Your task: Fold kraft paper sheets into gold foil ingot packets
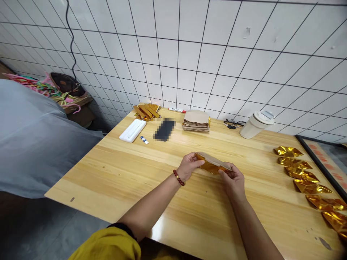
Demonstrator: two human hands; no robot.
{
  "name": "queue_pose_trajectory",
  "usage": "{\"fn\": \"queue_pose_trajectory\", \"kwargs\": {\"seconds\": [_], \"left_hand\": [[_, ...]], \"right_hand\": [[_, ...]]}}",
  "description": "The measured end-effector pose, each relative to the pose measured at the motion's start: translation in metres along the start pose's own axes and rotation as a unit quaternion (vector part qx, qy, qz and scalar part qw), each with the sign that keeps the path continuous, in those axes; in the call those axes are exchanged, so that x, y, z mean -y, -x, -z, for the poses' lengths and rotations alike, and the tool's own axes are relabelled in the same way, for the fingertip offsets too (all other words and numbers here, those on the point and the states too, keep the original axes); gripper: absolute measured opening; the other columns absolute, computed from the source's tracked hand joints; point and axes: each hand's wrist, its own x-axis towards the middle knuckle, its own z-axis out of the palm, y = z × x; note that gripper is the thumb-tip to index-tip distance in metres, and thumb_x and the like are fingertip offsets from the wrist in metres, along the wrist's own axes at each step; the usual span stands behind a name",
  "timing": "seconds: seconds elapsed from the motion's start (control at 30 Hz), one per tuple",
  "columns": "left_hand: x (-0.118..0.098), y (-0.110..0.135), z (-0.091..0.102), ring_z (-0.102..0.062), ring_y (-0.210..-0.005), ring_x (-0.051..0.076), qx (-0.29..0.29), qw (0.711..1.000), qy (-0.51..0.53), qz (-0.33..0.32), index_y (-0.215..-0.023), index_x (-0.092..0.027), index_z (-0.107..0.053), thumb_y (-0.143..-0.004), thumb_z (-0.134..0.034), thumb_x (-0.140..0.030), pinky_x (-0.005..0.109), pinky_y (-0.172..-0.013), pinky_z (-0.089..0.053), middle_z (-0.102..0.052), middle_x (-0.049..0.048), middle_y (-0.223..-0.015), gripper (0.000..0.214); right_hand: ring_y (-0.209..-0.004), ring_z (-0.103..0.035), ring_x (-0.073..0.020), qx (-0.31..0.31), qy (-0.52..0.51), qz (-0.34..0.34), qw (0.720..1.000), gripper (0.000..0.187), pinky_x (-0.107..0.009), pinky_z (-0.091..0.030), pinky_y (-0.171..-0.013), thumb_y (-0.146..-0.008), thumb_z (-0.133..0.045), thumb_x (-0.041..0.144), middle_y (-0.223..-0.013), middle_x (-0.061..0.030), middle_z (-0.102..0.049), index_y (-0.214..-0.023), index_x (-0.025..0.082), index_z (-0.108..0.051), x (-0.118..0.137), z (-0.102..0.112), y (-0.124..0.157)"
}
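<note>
Between my two hands is a sheet of gold foil paper with a brown paper backing, its edge folded over. My left hand pinches the sheet's left end, thumb on the gold side; a red bead bracelet circles that wrist. At the other end my right hand grips the sheet, thumb in front and fingers behind it. The sheet is held just above the wooden table. Beyond it lies a stack of brown-backed paper with gold showing at its right edge.
Several folded gold foil pieces line the right side, beside a black-framed panel. Toward the wall are gold strips, a white box, a dark pixelated object, a marker, glasses and a cup.
</note>
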Motion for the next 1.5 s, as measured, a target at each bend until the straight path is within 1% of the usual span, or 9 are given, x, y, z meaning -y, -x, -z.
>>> {"fn": "queue_pose_trajectory", "kwargs": {"seconds": [0.2,0.4,0.57,0.63,0.73,0.9,1.07,1.27,1.5], "left_hand": [[-0.002,0.001,0.0,-0.061,-0.064,0.013,-0.012,1.0,0.002,0.017,-0.084,-0.013,-0.066,-0.049,-0.09,-0.033,0.024,-0.055,-0.049,-0.069,0.0024,-0.077,0.046],[-0.006,0.002,0.0,-0.064,-0.072,0.014,0.037,0.999,0.009,0.038,-0.094,-0.014,-0.066,-0.053,-0.09,-0.037,0.023,-0.058,-0.053,-0.068,0.0042,-0.086,0.052],[-0.006,0.004,-0.002,-0.067,-0.075,0.016,0.072,0.996,0.036,0.041,-0.098,-0.015,-0.066,-0.052,-0.091,-0.038,0.03,-0.068,-0.055,-0.07,0.0059,-0.089,0.057],[-0.002,0.006,-0.005,-0.067,-0.072,0.016,0.049,0.999,0.006,0.023,-0.096,-0.014,-0.067,-0.053,-0.091,-0.034,0.031,-0.069,-0.055,-0.07,0.0051,-0.083,0.053],[0.003,0.006,-0.008,-0.063,-0.062,0.014,-0.008,1.0,-0.028,-0.002,-0.083,-0.012,-0.068,-0.059,-0.086,-0.04,0.03,-0.066,-0.053,-0.067,0.0028,-0.067,0.041],[0.005,0.003,-0.008,-0.058,-0.059,0.011,-0.074,0.996,-0.026,-0.036,-0.072,-0.014,-0.066,-0.055,-0.086,-0.041,0.028,-0.063,-0.051,-0.066,0.0006,-0.067,0.038],[0.003,0.004,-0.009,-0.054,-0.057,0.009,-0.115,0.991,-0.028,-0.06,-0.071,-0.015,-0.064,-0.058,-0.083,-0.041,0.023,-0.057,-0.046,-0.061,-0.002,-0.062,0.035],[0.003,0.003,-0.013,-0.055,-0.057,0.007,-0.169,0.979,-0.028,-0.107,-0.078,-0.017,-0.058,-0.059,-0.083,-0.035,0.021,-0.059,-0.044,-0.062,-0.0041,-0.064,0.037],[0.003,0.001,-0.011,-0.057,-0.059,0.008,-0.167,0.977,-0.044,-0.123,-0.073,-0.016,-0.063,-0.055,-0.085,-0.033,0.022,-0.063,-0.046,-0.065,-0.0015,-0.065,0.034]], "right_hand": [[-0.075,-0.062,-0.0191,0.013,-0.083,-0.063,0.994,0.031,-0.03,-0.05,-0.064,-0.065,-0.082,0.038,-0.086,-0.0044,-0.069,-0.089,0.023,-0.07,-0.004,-0.005,-0.002],[-0.068,-0.055,-0.0158,-0.015,-0.082,-0.046,0.995,0.028,-0.026,-0.043,-0.054,-0.066,-0.082,0.038,-0.082,-0.0031,-0.064,-0.085,0.022,-0.068,-0.002,-0.006,-0.001],[-0.063,-0.052,-0.0138,-0.052,-0.094,-0.023,0.994,0.03,-0.026,-0.041,-0.054,-0.066,-0.082,0.037,-0.077,-0.0014,-0.061,-0.086,0.021,-0.066,0.0,-0.007,-0.001],[-0.059,-0.051,-0.0132,-0.049,-0.074,-0.008,0.996,0.028,-0.026,-0.041,-0.055,-0.069,-0.081,0.037,-0.071,0.0,-0.06,-0.083,0.021,-0.064,-0.001,-0.007,0.001],[-0.058,-0.052,-0.0137,-0.003,-0.017,0.006,1.0,0.025,-0.027,-0.042,-0.057,-0.072,-0.08,0.038,-0.063,0.0017,-0.059,-0.077,0.022,-0.061,-0.002,-0.008,0.006],[-0.051,-0.044,-0.0122,0.064,0.052,-0.022,0.996,0.033,-0.025,-0.037,-0.05,-0.069,-0.08,0.044,-0.057,0.0029,-0.055,-0.068,0.022,-0.055,-0.002,-0.011,0.012],[-0.049,-0.037,-0.0101,0.091,0.062,-0.045,0.993,0.04,-0.024,-0.031,-0.047,-0.065,-0.081,0.047,-0.055,0.0048,-0.048,-0.065,0.022,-0.05,0.001,-0.017,0.016],[-0.052,-0.033,-0.01,0.133,0.083,-0.03,0.987,0.036,-0.023,-0.028,-0.047,-0.069,-0.078,0.045,-0.057,0.0046,-0.044,-0.065,0.021,-0.05,0.007,-0.023,0.019],[-0.051,-0.034,-0.0107,0.137,0.08,-0.021,0.987,0.034,-0.024,-0.029,-0.048,-0.072,-0.076,0.042,-0.057,0.0043,-0.044,-0.066,0.022,-0.049,0.004,-0.021,0.019]]}}
